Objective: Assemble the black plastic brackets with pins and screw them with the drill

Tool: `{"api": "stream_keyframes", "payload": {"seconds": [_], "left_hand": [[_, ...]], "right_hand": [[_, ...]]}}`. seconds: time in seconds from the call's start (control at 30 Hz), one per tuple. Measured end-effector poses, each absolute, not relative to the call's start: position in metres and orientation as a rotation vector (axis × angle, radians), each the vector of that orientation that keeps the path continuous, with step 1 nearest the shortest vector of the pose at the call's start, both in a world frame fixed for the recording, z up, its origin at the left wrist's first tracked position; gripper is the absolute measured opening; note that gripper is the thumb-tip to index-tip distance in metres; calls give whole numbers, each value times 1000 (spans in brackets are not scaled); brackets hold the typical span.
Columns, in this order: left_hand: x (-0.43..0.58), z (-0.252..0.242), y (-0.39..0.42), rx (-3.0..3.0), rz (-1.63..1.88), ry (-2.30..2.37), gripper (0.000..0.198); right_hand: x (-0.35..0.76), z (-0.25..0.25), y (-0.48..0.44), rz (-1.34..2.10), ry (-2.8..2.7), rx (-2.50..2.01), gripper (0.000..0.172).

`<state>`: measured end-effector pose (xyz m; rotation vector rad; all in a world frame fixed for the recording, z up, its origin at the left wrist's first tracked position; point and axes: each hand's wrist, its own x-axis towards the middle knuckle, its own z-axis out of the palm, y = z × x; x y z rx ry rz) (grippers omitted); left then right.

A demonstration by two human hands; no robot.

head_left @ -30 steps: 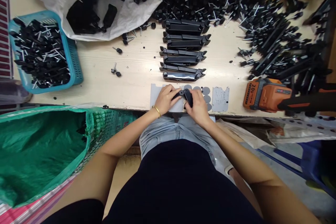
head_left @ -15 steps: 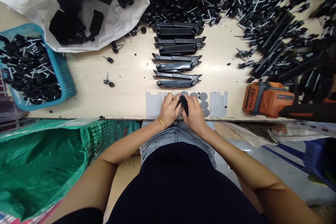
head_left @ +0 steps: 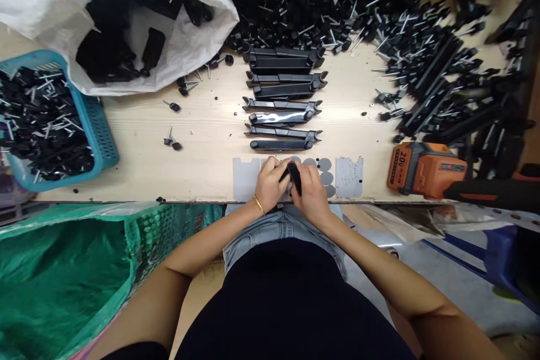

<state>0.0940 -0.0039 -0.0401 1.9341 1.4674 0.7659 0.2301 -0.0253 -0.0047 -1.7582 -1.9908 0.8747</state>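
Note:
Close to the table's front edge, my left hand point(head_left: 269, 184) and my right hand point(head_left: 311, 190) meet over a small black plastic part point(head_left: 295, 175). My right fingers wrap round its long side. The left thumb and fingers pinch at its other side, where a dark piece shows between them; how the two pieces join is hidden. Under and beside my hands lie grey patches, among them a square one point(head_left: 246, 177), round discs point(head_left: 327, 178) and a scratched one point(head_left: 349, 176). Beyond my hands, black plastic arms with forked ends point(head_left: 282, 132) lie stacked in several rows.
A blue basket point(head_left: 101, 129) of black-headed screws stands at left, below a white sack point(head_left: 202, 67) of black parts. Loose screws point(head_left: 392, 39) cover the back and right. An orange power tool battery point(head_left: 426, 169) lies front right. A green bag point(head_left: 135, 242) hangs open below the edge.
The whole view has shifted, so the table sits slightly lower in the picture. My hands keep their hold on the black part, with only a slight change in its angle.

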Motion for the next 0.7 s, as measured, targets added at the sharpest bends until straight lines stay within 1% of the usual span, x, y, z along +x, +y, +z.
{"api": "stream_keyframes", "payload": {"seconds": [0.23,0.3,0.33,0.4,0.43,0.47,0.53,0.67,0.7], "left_hand": [[92,-33,3,1934,786,1417,26],[89,-30,1,1924,791,1423,26],[87,-29,0,1921,786,1444,26],[80,-27,-4,1917,770,1523,26],[77,-26,-6,1912,763,1570,25],[73,-25,-8,1905,760,1614,25],[68,-24,-11,1890,758,1671,27],[67,-24,-14,1942,713,1696,38],[68,-24,-15,1962,700,1695,40]], "right_hand": [[231,-7,-30,796,-1996,-1745,54],[234,0,-26,863,-2000,-1737,53],[237,5,-21,965,-2017,-1681,50],[251,20,1,1207,-2029,-1543,36],[262,28,18,1259,-2014,-1516,27],[274,36,40,1243,-1975,-1563,22],[304,48,96,794,-1822,-1835,27],[363,47,227,210,-1578,-2089,57],[373,43,256,100,-1565,-2137,61]]}}
